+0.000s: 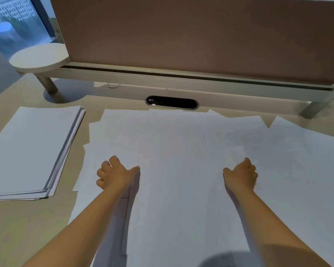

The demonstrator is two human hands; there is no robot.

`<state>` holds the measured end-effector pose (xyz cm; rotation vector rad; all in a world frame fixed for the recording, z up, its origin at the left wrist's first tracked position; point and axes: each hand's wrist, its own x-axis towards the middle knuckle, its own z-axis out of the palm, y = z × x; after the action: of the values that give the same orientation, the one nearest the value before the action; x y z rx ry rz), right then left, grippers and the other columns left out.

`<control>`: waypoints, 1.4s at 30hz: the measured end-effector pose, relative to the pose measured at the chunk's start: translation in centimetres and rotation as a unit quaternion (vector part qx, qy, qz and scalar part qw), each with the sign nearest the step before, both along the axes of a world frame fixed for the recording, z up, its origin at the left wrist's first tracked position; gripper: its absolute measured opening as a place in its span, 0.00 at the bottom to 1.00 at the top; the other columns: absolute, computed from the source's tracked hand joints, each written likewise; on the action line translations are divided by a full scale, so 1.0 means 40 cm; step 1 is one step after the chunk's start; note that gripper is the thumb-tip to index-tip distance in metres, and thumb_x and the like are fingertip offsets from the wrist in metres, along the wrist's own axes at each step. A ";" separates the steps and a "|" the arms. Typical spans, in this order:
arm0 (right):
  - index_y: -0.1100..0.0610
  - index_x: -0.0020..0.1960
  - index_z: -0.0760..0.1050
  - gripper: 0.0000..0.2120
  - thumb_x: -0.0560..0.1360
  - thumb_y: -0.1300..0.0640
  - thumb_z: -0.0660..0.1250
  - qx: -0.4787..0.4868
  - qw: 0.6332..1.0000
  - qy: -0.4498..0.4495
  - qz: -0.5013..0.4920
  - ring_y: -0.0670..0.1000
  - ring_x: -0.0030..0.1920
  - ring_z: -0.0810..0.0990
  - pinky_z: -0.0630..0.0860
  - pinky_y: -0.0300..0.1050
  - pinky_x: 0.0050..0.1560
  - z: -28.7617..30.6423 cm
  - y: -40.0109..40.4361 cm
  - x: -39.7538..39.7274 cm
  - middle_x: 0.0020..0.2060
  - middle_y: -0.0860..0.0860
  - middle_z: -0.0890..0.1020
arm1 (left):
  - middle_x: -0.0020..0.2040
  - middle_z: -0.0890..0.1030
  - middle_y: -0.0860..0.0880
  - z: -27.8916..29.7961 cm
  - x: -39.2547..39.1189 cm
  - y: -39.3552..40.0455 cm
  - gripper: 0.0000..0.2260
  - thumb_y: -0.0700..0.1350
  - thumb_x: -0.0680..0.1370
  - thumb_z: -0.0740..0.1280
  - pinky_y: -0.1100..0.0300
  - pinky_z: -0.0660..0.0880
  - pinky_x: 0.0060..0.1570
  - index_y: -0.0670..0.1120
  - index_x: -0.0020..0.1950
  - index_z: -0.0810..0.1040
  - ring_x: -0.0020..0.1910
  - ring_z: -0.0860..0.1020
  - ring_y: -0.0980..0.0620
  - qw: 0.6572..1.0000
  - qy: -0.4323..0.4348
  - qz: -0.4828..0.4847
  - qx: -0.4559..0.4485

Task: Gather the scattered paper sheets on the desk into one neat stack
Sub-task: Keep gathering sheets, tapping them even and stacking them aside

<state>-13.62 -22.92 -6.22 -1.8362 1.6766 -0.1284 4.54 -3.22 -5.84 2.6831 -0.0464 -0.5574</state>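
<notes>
Both hands, left hand (116, 174) and right hand (241, 175), hover with fingers curled, holding nothing; careless sweeping could crease the loose sheets (181, 151) or jostle the stack (33, 149).

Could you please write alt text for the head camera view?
Both hands, left hand and right hand, rest with curled fingers on scattered paper sheets covering the desk. A fairly neat stack lies to their left.

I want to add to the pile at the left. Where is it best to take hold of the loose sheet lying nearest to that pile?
Probably at its free left edge, coming from the left. That sheet juts out over bare desk beside the stack, so fingers can slip under there; its other edges are overlapped. The left hand is closest.
</notes>
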 end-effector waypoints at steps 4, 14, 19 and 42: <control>0.64 0.75 0.49 0.30 0.78 0.63 0.58 0.047 0.992 -0.111 0.024 0.59 0.72 0.59 0.61 0.52 0.72 -0.004 0.001 0.039 0.73 0.60 0.55 | 0.74 0.58 0.42 0.012 0.023 -0.027 0.38 0.55 0.72 0.69 0.47 0.60 0.68 0.44 0.75 0.54 0.72 0.58 0.40 0.999 0.013 -0.041 -0.031; 0.54 0.52 0.67 0.10 0.74 0.62 0.63 0.142 0.966 -0.212 0.036 0.49 0.43 0.69 0.67 0.37 0.45 -0.028 0.026 0.112 0.37 0.44 0.64 | 0.72 0.64 0.44 0.011 0.055 -0.021 0.34 0.52 0.73 0.70 0.46 0.63 0.66 0.46 0.74 0.59 0.71 0.62 0.40 0.994 0.029 -0.079 -0.074; 0.58 0.63 0.68 0.15 0.77 0.61 0.61 0.134 0.975 -0.135 0.117 0.55 0.57 0.73 0.70 0.40 0.56 0.007 0.064 0.115 0.56 0.54 0.69 | 0.70 0.64 0.43 0.020 0.040 0.038 0.30 0.51 0.74 0.68 0.49 0.63 0.64 0.43 0.71 0.61 0.69 0.62 0.41 0.999 0.020 -0.018 -0.045; 0.61 0.44 0.70 0.03 0.75 0.64 0.64 0.275 0.944 -0.145 0.111 0.50 0.31 0.68 0.66 0.36 0.27 0.002 0.238 0.274 0.34 0.53 0.70 | 0.54 0.74 0.39 0.006 0.145 0.222 0.18 0.40 0.73 0.68 0.60 0.70 0.36 0.38 0.60 0.66 0.44 0.72 0.46 0.974 0.124 0.099 -0.164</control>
<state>-2.66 -13.38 -6.13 -1.4772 1.1430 0.1476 10.36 5.66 -5.59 2.2496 0.1808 -0.7453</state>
